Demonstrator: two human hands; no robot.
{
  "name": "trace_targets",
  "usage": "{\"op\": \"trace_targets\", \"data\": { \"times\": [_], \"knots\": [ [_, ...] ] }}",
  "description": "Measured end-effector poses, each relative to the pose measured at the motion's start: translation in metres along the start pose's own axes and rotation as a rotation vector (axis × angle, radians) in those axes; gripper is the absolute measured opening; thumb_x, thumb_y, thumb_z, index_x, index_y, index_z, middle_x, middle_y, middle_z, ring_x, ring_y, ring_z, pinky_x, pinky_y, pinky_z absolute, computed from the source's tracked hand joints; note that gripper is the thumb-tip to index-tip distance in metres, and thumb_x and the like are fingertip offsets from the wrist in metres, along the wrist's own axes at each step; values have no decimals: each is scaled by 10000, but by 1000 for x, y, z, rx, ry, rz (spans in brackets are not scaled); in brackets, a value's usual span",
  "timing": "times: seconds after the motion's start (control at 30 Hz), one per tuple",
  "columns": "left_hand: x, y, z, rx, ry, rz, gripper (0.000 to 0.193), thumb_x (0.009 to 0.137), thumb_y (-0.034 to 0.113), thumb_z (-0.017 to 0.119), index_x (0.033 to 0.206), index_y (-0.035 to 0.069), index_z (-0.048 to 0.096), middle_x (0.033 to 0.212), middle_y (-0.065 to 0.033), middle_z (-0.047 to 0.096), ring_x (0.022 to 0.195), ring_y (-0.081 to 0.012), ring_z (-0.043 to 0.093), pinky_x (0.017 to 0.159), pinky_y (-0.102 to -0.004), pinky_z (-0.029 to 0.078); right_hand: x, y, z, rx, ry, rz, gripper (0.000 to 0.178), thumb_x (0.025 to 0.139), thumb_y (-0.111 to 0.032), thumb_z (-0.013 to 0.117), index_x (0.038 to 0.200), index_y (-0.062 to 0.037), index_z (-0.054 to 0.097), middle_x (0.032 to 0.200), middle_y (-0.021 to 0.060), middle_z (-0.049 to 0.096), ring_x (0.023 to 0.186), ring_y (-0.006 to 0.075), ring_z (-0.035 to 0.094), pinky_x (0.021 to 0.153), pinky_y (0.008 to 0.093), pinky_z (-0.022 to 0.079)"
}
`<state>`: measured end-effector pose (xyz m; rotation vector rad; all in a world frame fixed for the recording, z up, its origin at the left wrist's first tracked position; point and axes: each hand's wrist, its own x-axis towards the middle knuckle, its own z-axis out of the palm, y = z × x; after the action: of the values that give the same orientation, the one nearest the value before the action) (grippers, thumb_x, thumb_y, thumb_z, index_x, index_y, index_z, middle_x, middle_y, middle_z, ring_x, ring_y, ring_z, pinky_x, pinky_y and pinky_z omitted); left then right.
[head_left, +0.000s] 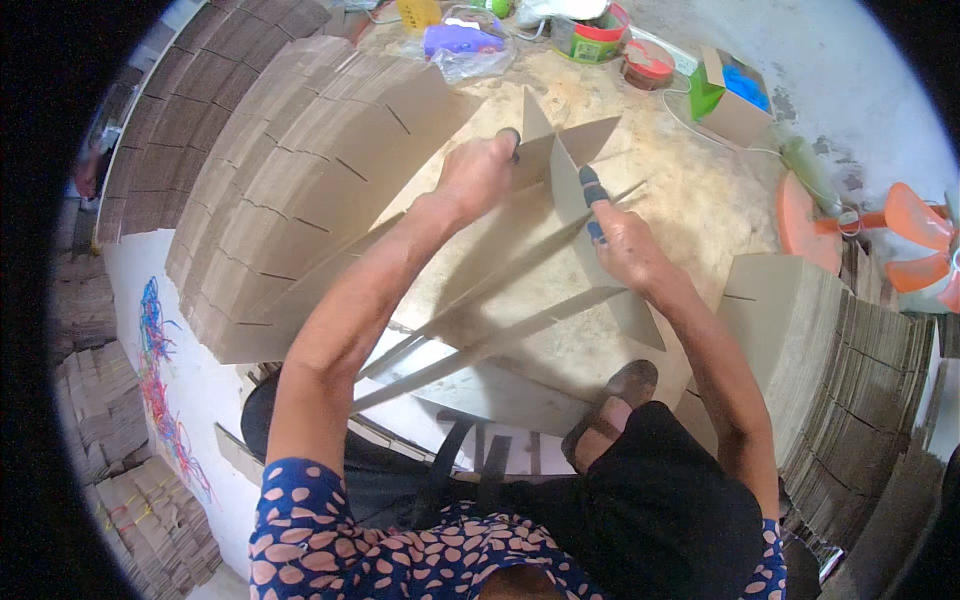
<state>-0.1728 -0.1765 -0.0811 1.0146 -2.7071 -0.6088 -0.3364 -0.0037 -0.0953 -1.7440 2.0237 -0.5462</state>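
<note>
My left hand (474, 180) is closed on a grey-brown cardboard strip (583, 140), its thumb in a dark finger cover. Another cardboard strip (568, 188) crosses that one, standing on edge. My right hand (634, 248) grips this crossing strip, with dark covers on some fingertips. Longer strips (478, 350) run slantwise from between my hands toward my lap and meet the crossing strip. Exactly how the strips slot together is too small to tell.
A tall stack of slotted cardboard (290, 200) stands at left, another (800, 320) at right. Coloured ties (160, 380) lie on a white surface. At the back are a purple item (463, 40), a tub (595, 35) and an open box (735, 110). An orange fan (915, 235) stands far right.
</note>
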Motion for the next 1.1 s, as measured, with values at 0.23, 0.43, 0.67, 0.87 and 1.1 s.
{"op": "trace_targets", "data": {
  "times": [0.23,0.43,0.67,0.87,1.1],
  "knots": [
    [-161,3,-45,158,-275,604,440,607,253,625,982,23,600,1310,-218,429,1291,-440,311,1090,-501,275,12,14,-12,13,-67,-155,271,741,-19,536,1011,-28,515,792,240,602,783,394,611,666,464,491],
    [-241,-15,-61,190,-419,227,558,697,364,710,1044,-53,577,1219,-209,520,1265,-411,357,1090,-443,271,76,73,-117,-653,74,85,247,768,-16,506,1011,-40,546,1037,186,585,991,340,571,791,442,478],
    [-258,0,-44,-153,-290,-81,535,726,200,712,1164,-36,517,1108,-242,573,1023,-389,573,848,-407,489,-68,62,-95,-565,455,-143,236,736,-47,595,960,19,560,1150,228,515,1039,406,500,864,466,418],
    [-242,14,-3,-206,20,-46,274,801,216,671,937,-5,587,755,-200,605,668,-366,606,588,-402,480,-296,67,-38,-45,773,633,419,685,26,692,1067,45,520,1248,251,469,1116,403,476,931,418,403],
    [-241,32,16,-173,94,117,129,751,86,614,756,30,498,729,-176,572,677,-376,587,572,-450,456,-366,43,-56,113,716,861,391,735,-4,678,1083,34,505,1143,230,527,1036,342,522,890,368,418]
  ]
}}
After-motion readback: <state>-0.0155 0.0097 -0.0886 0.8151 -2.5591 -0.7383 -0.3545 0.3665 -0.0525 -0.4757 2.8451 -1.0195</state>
